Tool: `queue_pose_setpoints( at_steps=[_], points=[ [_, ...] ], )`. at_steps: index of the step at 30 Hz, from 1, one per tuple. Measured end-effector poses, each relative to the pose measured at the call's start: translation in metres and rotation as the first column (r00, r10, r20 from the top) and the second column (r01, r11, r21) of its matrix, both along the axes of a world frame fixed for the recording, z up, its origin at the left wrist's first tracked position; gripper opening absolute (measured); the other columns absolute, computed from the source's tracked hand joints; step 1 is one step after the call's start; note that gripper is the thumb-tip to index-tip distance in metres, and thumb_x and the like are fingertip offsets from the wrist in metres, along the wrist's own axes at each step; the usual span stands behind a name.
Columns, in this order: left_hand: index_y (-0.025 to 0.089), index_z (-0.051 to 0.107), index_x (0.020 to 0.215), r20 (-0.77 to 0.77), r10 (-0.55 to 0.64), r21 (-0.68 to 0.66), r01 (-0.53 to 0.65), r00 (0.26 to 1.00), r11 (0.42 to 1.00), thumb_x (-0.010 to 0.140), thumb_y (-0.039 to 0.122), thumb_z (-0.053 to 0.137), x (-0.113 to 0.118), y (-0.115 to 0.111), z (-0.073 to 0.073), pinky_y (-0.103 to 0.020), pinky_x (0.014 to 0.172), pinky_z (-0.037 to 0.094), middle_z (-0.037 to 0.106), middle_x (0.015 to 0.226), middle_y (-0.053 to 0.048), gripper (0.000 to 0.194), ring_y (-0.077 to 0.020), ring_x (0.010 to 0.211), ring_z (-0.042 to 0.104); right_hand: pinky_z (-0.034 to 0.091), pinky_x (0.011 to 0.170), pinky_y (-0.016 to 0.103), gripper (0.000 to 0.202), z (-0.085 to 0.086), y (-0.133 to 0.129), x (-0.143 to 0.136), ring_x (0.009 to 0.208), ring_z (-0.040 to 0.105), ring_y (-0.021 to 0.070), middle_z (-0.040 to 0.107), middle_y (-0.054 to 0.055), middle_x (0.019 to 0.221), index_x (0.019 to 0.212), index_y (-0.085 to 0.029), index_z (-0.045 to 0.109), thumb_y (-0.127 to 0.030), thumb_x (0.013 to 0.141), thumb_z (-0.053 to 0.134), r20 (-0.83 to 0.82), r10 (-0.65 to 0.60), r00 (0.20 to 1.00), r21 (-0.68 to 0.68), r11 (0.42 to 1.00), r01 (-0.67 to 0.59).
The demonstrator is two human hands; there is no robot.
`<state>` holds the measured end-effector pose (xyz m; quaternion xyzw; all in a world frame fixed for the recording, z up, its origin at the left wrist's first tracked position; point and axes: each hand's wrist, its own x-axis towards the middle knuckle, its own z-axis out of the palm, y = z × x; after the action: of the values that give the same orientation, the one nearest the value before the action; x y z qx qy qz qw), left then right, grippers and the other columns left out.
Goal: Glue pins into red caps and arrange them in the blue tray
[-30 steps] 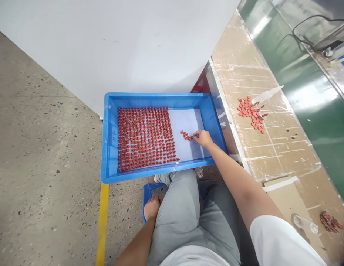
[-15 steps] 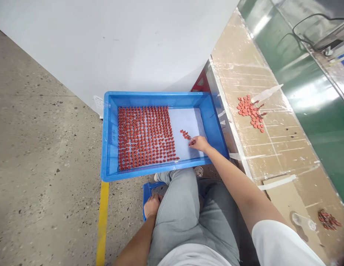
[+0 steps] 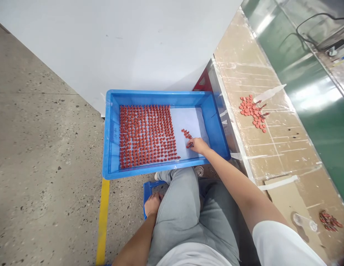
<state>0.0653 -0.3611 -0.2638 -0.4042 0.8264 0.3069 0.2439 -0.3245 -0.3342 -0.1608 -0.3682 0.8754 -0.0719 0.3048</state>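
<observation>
My right hand (image 3: 198,145) is inside the blue tray (image 3: 161,172), its fingers pinched on a small red disc-shaped part with dark metal legs (image 3: 189,145). Beside the fingertips, a short slanting line of similar red parts (image 3: 185,133) lies on the white sheet (image 3: 179,117) lining the tray. To the left, many more of these parts (image 3: 147,135) stand in close rows. Below the tray, my left hand (image 3: 152,205) rests at the blue stool (image 3: 147,187) beside my thigh. Its fingers are curled, and what is under them is hidden.
On the cardboard-covered bench (image 3: 285,147) at right lie loose red discs (image 3: 251,111), a bundle of red parts (image 3: 330,220) and a clear plastic piece (image 3: 304,222). A white panel (image 3: 119,48) stands behind the tray. A yellow line (image 3: 103,221) marks the floor.
My right hand has shifted very slightly within the tray, still pinching at the near end of the slanting line. The view has moved a little. My left hand stays put.
</observation>
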Motion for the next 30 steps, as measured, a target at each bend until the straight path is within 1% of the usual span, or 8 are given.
queue_pose_setpoints(
  at_steps=[5, 10, 13, 16, 19, 21, 26, 30],
  points=[
    [0.019, 0.066, 0.086, 0.014, -0.004, 0.005, 0.004, 1.0, 1.0, 0.09, 0.029, 0.042, -0.001, -0.001, 0.001, -0.031, 0.07, 0.04, 0.069, 0.1, -0.009, 0.026, -0.0199, 0.093, 0.062, 0.049, 0.075, 0.02, 0.023, -0.001, -0.008, 0.008, 0.084, 0.068, 0.0142, 0.074, -0.001, 0.085, 0.09, -0.024, 0.072, -0.014, 0.07, 0.068, -0.026, 0.073, 0.997, 0.0, 0.997, -0.073],
    [0.019, 0.066, 0.087, 0.025, -0.01, 0.011, 0.01, 1.0, 1.0, 0.09, 0.029, 0.043, -0.001, -0.001, 0.003, -0.031, 0.071, 0.041, 0.069, 0.101, -0.009, 0.025, -0.0197, 0.094, 0.062, 0.048, 0.073, 0.019, 0.019, -0.003, -0.016, 0.015, 0.081, 0.068, 0.0134, 0.074, -0.002, 0.084, 0.089, -0.026, 0.073, -0.021, 0.07, 0.069, -0.014, 0.149, 0.989, 0.008, 0.989, -0.149],
    [0.018, 0.065, 0.088, 0.032, -0.018, 0.02, 0.018, 0.999, 1.0, 0.092, 0.03, 0.043, -0.001, -0.001, 0.002, -0.031, 0.073, 0.043, 0.068, 0.101, -0.01, 0.025, -0.0196, 0.096, 0.062, 0.047, 0.069, 0.019, 0.017, -0.005, -0.02, 0.019, 0.078, 0.067, 0.0134, 0.074, -0.001, 0.081, 0.088, -0.025, 0.073, -0.025, 0.072, 0.068, -0.018, 0.175, 0.984, 0.015, 0.984, -0.175],
    [0.017, 0.063, 0.096, 0.041, -0.035, 0.035, 0.034, 0.999, 0.999, 0.091, 0.033, 0.046, 0.0, -0.001, 0.001, -0.034, 0.079, 0.048, 0.066, 0.103, -0.009, 0.023, -0.0187, 0.095, 0.061, 0.046, 0.065, 0.019, 0.015, -0.007, -0.022, 0.025, 0.074, 0.066, 0.0132, 0.073, -0.002, 0.078, 0.085, -0.025, 0.073, -0.028, 0.071, 0.068, -0.022, 0.197, 0.98, 0.023, 0.98, -0.197],
    [0.016, 0.06, 0.107, 0.044, -0.06, 0.05, 0.058, 0.997, 0.997, 0.089, 0.037, 0.052, 0.001, -0.001, 0.0, -0.04, 0.082, 0.051, 0.062, 0.108, -0.007, 0.029, -0.0182, 0.095, 0.06, 0.045, 0.063, 0.019, 0.015, -0.007, -0.023, 0.029, 0.073, 0.066, 0.0132, 0.073, -0.002, 0.077, 0.083, -0.026, 0.073, -0.031, 0.07, 0.069, -0.024, 0.214, 0.977, 0.031, 0.977, -0.213],
    [0.016, 0.058, 0.111, 0.049, -0.07, 0.053, 0.068, 0.996, 0.996, 0.088, 0.036, 0.053, 0.002, 0.0, -0.001, -0.041, 0.083, 0.051, 0.061, 0.112, -0.008, 0.03, -0.0188, 0.097, 0.06, 0.045, 0.062, 0.019, 0.016, -0.007, -0.023, 0.032, 0.074, 0.066, 0.0135, 0.073, -0.002, 0.078, 0.084, -0.027, 0.074, -0.033, 0.069, 0.071, -0.03, 0.218, 0.975, 0.038, 0.975, -0.217],
    [0.017, 0.057, 0.113, 0.059, -0.078, 0.052, 0.075, 0.995, 0.996, 0.088, 0.035, 0.053, 0.002, 0.0, -0.002, -0.041, 0.084, 0.051, 0.059, 0.115, -0.009, 0.031, -0.0194, 0.099, 0.059, 0.046, 0.064, 0.02, 0.019, -0.006, -0.023, 0.034, 0.074, 0.067, 0.0144, 0.074, -0.002, 0.08, 0.085, -0.029, 0.074, -0.037, 0.069, 0.071, -0.047, 0.216, 0.975, 0.053, 0.975, -0.213],
    [0.017, 0.057, 0.113, 0.059, -0.078, 0.057, 0.075, 0.995, 0.996, 0.088, 0.035, 0.053, 0.001, -0.001, -0.001, -0.041, 0.084, 0.051, 0.059, 0.115, -0.009, 0.031, -0.0194, 0.099, 0.059, 0.046, 0.064, 0.02, 0.018, -0.007, -0.024, 0.036, 0.074, 0.066, 0.0147, 0.074, -0.002, 0.079, 0.083, -0.028, 0.074, -0.039, 0.069, 0.071, -0.056, 0.215, 0.975, 0.062, 0.975, -0.211]
  ],
)
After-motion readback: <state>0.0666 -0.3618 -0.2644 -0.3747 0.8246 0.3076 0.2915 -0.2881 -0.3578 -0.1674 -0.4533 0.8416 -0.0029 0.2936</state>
